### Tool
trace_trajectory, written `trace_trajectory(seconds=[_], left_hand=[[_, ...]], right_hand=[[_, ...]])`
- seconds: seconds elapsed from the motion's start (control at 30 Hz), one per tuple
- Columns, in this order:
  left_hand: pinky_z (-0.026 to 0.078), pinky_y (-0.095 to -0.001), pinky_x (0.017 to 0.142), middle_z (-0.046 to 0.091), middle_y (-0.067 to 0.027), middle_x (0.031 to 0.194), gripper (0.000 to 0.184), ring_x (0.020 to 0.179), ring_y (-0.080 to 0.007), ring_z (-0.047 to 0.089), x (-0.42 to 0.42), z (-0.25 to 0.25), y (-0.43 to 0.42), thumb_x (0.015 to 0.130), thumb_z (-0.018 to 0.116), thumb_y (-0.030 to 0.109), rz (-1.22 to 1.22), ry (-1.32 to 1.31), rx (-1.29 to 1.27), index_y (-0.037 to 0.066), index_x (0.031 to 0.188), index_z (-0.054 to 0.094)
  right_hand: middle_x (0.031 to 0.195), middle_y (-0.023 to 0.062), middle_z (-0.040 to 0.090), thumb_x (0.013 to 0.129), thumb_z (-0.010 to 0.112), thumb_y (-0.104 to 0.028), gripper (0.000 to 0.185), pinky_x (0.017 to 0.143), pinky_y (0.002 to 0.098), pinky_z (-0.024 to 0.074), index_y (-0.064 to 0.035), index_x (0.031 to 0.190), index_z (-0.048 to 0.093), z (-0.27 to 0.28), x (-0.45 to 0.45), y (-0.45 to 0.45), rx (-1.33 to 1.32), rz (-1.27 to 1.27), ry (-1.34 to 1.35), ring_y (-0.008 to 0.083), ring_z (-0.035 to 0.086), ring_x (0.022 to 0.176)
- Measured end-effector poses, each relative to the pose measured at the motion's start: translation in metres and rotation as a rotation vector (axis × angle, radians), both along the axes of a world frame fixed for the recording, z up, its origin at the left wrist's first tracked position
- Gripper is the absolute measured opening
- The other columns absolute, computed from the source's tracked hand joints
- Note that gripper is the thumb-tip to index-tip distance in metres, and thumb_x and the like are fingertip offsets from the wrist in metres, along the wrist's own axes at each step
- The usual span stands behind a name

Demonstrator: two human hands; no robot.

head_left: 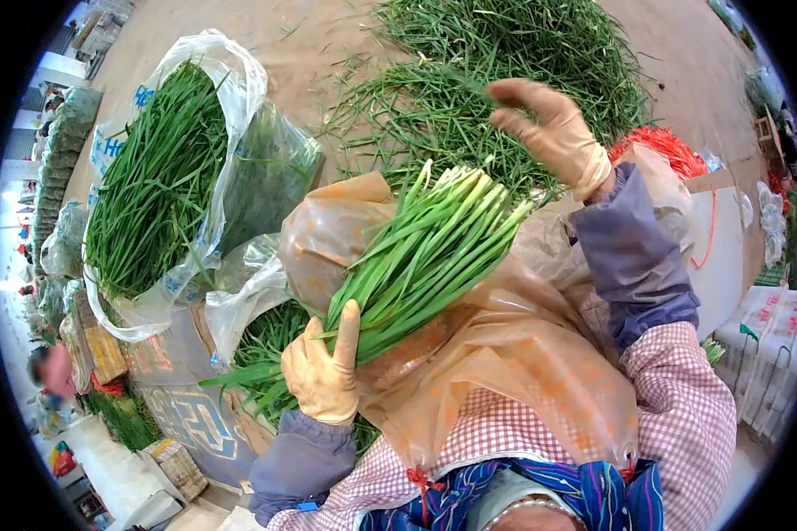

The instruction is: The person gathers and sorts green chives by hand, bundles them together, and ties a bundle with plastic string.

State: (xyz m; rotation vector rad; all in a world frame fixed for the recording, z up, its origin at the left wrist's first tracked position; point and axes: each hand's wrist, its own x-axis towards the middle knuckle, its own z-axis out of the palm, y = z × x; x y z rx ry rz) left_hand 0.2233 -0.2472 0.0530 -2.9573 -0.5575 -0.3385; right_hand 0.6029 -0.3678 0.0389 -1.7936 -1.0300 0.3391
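A bunch of garlic chives (438,243) lies slantwise across my lap, pale stem ends up and to the right. My left hand (321,365), in a cream rubber glove, grips its leafy end, with the index finger pointing up along the leaves. Raised beyond the stem ends is my right hand (547,133), also gloved, its thumb and fingers apart; a blurred green streak shows by its fingertips, too smeared to name. Behind it spreads a big heap of loose green leaves (522,44). A tan plastic apron (496,354) covers my lap beneath the bunch.
To the left stands a clear plastic bag (248,80) packed with chives (155,186). Another open bag (243,310) with greens sits by my left hand. Red strings (660,150) lie on the right, near white crates (757,354). A printed cardboard box (190,420) is at lower left.
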Motion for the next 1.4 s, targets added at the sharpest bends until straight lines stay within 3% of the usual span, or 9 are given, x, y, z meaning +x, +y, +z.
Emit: trace_trajectory(seconds=[0.2, 0.33, 0.57, 0.7, 0.73, 0.83, 1.07, 1.23, 1.4], left_hand=[[0.048, -0.0432, 0.073, 0.06, -0.0211, 0.109, 0.076, 0.085, -0.0312, 0.061, 0.003, 0.006, -0.001, 0.076, 0.057, 0.001, -0.02, 0.056, -0.006, 0.028, 0.145, 0.04], [0.049, -0.0462, 0.076, 0.058, -0.0226, 0.113, 0.083, 0.09, -0.035, 0.06, 0.0, 0.013, 0.0, 0.069, 0.063, 0.002, -0.01, 0.035, -0.134, 0.025, 0.145, 0.04], [0.049, -0.0441, 0.075, 0.059, -0.0252, 0.113, 0.081, 0.091, -0.0376, 0.061, -0.006, 0.007, -0.003, 0.066, 0.067, 0.001, 0.033, 0.048, -0.193, 0.025, 0.14, 0.048], [0.049, -0.0447, 0.077, 0.059, -0.0239, 0.114, 0.078, 0.093, -0.0389, 0.062, -0.014, -0.002, -0.001, 0.068, 0.068, 0.003, -0.003, 0.032, -0.122, 0.026, 0.14, 0.05], [0.049, -0.0444, 0.077, 0.06, -0.024, 0.113, 0.076, 0.093, -0.0387, 0.062, -0.012, -0.004, -0.001, 0.069, 0.067, 0.004, -0.01, 0.018, -0.105, 0.027, 0.14, 0.05], [0.048, -0.0438, 0.076, 0.06, -0.0239, 0.112, 0.074, 0.092, -0.0382, 0.063, -0.009, -0.004, -0.001, 0.07, 0.066, 0.004, -0.036, -0.023, -0.115, 0.028, 0.139, 0.051], [0.048, -0.0437, 0.077, 0.061, -0.0225, 0.111, 0.072, 0.09, -0.0369, 0.063, -0.005, -0.001, 0.0, 0.071, 0.065, 0.003, -0.054, 0.004, -0.086, 0.027, 0.138, 0.052], [0.048, -0.0433, 0.077, 0.062, -0.0216, 0.11, 0.067, 0.091, -0.0362, 0.063, -0.008, -0.004, 0.002, 0.072, 0.067, 0.006, -0.031, -0.016, -0.093, 0.024, 0.135, 0.054], [0.048, -0.0443, 0.077, 0.062, -0.022, 0.11, 0.063, 0.092, -0.0371, 0.063, -0.009, -0.012, 0.007, 0.072, 0.07, 0.01, -0.061, -0.066, -0.114, 0.021, 0.132, 0.056]], right_hand=[[0.099, 0.0134, 0.066, 0.085, 0.066, -0.046, 0.047, 0.094, 0.0433, 0.0406, -0.0035, 0.104, 0.068, 0.026, -0.065, 0.032, -0.343, 0.677, -0.414, 0.031, 0.061, 0.097], [0.086, 0.0121, 0.065, 0.087, 0.069, -0.012, 0.016, 0.071, 0.0332, 0.0514, -0.0027, 0.1, 0.067, -0.001, -0.077, 0.032, 0.019, 0.522, 0.047, 0.0251, 0.064, 0.077], [0.066, -0.0003, 0.058, 0.095, 0.06, -0.015, 0.012, 0.049, 0.0224, 0.0431, -0.0045, 0.097, 0.065, -0.012, -0.045, -0.002, 0.405, 0.154, 1.215, 0.0089, 0.053, 0.052], [0.086, 0.0045, 0.065, 0.094, 0.063, -0.02, 0.028, 0.067, 0.0265, 0.0503, -0.0037, 0.117, 0.063, -0.04, 0.037, -0.028, -0.093, -0.169, 0.208, 0.0119, 0.057, 0.073], [0.11, 0.0105, 0.065, 0.091, 0.066, -0.019, 0.042, 0.087, 0.0309, 0.0503, -0.0038, 0.129, 0.056, -0.039, 0.042, -0.034, -0.41, -0.181, -0.053, 0.0188, 0.06, 0.1], [0.123, 0.0176, 0.061, 0.091, 0.065, -0.034, 0.054, 0.1, 0.0383, 0.0463, -0.0025, 0.133, 0.052, -0.013, 0.009, -0.018, -0.208, 0.145, -0.254, 0.03, 0.057, 0.117], [0.109, 0.0187, 0.066, 0.085, 0.069, -0.041, 0.064, 0.088, 0.0359, 0.05, -0.001, 0.132, 0.052, 0.008, -0.054, 0.055, -0.564, 0.63, 0.044, 0.0291, 0.064, 0.1], [0.087, 0.0053, 0.069, 0.086, 0.069, -0.008, 0.018, 0.074, 0.0261, 0.0508, 0.0002, 0.102, 0.068, 0.003, -0.06, 0.057, -0.171, 0.679, 0.94, 0.0093, 0.062, 0.084], [0.082, 0.0071, 0.068, 0.086, 0.07, -0.012, 0.018, 0.073, 0.0304, 0.0551, -0.0038, 0.101, 0.066, 0.013, -0.04, 0.036, 0.4, 0.274, 1.12, 0.0196, 0.068, 0.079]])
